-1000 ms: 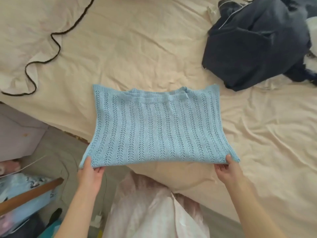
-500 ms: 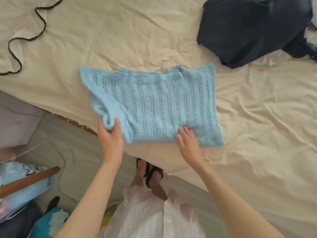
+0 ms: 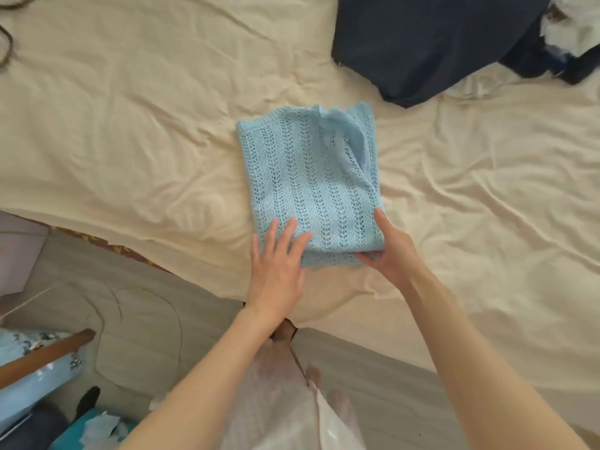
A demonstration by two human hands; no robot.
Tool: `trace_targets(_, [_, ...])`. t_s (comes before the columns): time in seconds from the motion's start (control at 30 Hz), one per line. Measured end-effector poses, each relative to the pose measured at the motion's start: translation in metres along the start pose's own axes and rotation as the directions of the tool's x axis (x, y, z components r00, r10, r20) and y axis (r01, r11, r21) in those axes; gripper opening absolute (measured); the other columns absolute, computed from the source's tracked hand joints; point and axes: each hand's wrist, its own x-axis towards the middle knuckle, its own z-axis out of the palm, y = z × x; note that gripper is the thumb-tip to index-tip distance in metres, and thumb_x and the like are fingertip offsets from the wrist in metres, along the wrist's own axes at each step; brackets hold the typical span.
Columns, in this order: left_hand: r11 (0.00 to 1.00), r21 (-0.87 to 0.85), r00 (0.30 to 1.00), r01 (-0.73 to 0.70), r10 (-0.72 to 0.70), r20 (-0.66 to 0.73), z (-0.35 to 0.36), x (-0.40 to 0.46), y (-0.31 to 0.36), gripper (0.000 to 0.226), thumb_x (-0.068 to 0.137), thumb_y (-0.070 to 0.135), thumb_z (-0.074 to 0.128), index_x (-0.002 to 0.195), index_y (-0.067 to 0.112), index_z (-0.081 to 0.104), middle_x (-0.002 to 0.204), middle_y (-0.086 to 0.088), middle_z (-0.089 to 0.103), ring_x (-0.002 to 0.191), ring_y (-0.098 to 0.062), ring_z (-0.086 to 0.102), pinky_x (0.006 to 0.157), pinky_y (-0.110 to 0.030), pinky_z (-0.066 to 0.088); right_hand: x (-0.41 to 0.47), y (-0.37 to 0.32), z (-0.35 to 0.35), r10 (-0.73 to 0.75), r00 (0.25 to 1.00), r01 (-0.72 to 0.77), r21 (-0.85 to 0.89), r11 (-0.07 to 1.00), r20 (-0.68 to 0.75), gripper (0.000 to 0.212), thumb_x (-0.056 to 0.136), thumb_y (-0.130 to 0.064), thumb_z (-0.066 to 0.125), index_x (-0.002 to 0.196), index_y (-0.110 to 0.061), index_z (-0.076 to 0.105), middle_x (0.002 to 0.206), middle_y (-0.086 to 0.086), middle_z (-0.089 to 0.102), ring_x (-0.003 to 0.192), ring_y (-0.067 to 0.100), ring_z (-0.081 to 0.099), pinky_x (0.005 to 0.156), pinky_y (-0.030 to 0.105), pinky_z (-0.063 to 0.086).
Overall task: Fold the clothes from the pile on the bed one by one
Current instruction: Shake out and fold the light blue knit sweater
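Observation:
A light blue openwork knit top [image 3: 310, 177] lies folded into a narrow upright rectangle on the cream bed sheet [image 3: 146, 141], near the bed's front edge. My left hand [image 3: 279, 261] lies flat with straight fingers on its near left corner. My right hand [image 3: 389, 248] grips the near right corner, thumb on top and fingers tucked under the fabric. The pile of dark navy clothes [image 3: 431, 43] sits at the far right of the bed.
A white and dark garment [image 3: 571, 30] lies at the pile's right edge. A dark cord [image 3: 6, 43] lies at the far left. The bed's edge runs diagonally below my hands, with grey floor [image 3: 139, 303], a wooden bar [image 3: 42, 352] and clutter lower left.
The top's left half has been folded over onto the right half, making it half as wide. My left hand let go and now lies flat; my right hand moved to the right corner.

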Motion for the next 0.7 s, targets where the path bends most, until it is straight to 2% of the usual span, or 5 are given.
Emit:
trace_targets(0.17, [0.993, -0.066, 0.995, 0.095, -0.094, 0.020, 0.005, 0.010, -0.018, 0.073, 0.086, 0.023, 0.064, 0.148, 0.023, 0.026, 0.158, -0.009, 0.011, 0.146, -0.029, 0.007, 0.115, -0.042, 0.017, 0.016, -0.007, 0.009, -0.093, 0.984, 0.072, -0.135, 0.988, -0.154, 0.011, 0.086, -0.009, 0.064, 0.096, -0.006, 0.063, 0.085, 0.006, 0.066, 0.072, 0.019, 0.063, 0.070, 0.036, 0.052])
trace_targets(0.23, [0.992, -0.112, 0.997, 0.061, -0.065, -0.029, 0.008, 0.014, -0.015, 0.062, 0.086, 0.005, 0.061, 0.142, 0.015, 0.039, 0.154, -0.014, 0.022, 0.143, -0.035, 0.016, 0.114, -0.046, 0.024, 0.014, -0.010, -0.002, -0.188, 0.965, 0.151, -0.205, 0.967, -0.181, 0.003, 0.085, -0.008, 0.064, 0.084, -0.011, 0.063, 0.081, 0.006, 0.063, 0.074, 0.020, 0.058, 0.070, 0.037, 0.047])
trace_targets(0.33, [0.993, -0.113, 0.992, -0.041, 0.027, -0.121, 0.014, 0.012, -0.014, 0.056, 0.076, -0.020, 0.055, 0.126, 0.004, 0.059, 0.139, -0.020, 0.047, 0.132, -0.044, 0.036, 0.105, -0.055, 0.036, 0.008, -0.009, -0.025, -0.297, 0.932, 0.231, -0.289, 0.929, -0.208, 0.017, 0.083, -0.010, 0.066, 0.069, -0.016, 0.058, 0.077, 0.009, 0.055, 0.073, 0.020, 0.051, 0.067, 0.036, 0.040])
trace_targets(0.6, [0.977, 0.058, 0.967, -0.204, 0.210, -0.142, 0.026, -0.003, -0.023, 0.049, 0.074, -0.019, 0.049, 0.114, 0.004, 0.067, 0.124, -0.016, 0.061, 0.117, -0.048, 0.051, 0.091, -0.061, 0.045, 0.019, 0.025, -0.041, -0.142, 0.942, 0.077, -0.216, 0.973, -0.305, 0.003, 0.082, -0.006, 0.067, 0.082, -0.004, 0.065, 0.083, 0.012, 0.060, 0.076, 0.023, 0.056, 0.069, 0.038, 0.046])
trace_targets(0.7, [0.975, 0.074, 0.966, -0.208, 0.217, -0.142, 0.027, -0.001, -0.027, 0.058, 0.066, -0.026, 0.060, 0.115, 0.004, 0.067, 0.125, -0.016, 0.060, 0.119, -0.047, 0.050, 0.093, -0.061, 0.043, 0.021, 0.028, -0.043, -0.100, 0.942, 0.036, -0.200, 0.979, -0.321, 0.017, 0.082, -0.006, 0.067, 0.095, 0.004, 0.064, 0.085, 0.012, 0.061, 0.078, 0.023, 0.056, 0.070, 0.037, 0.045])
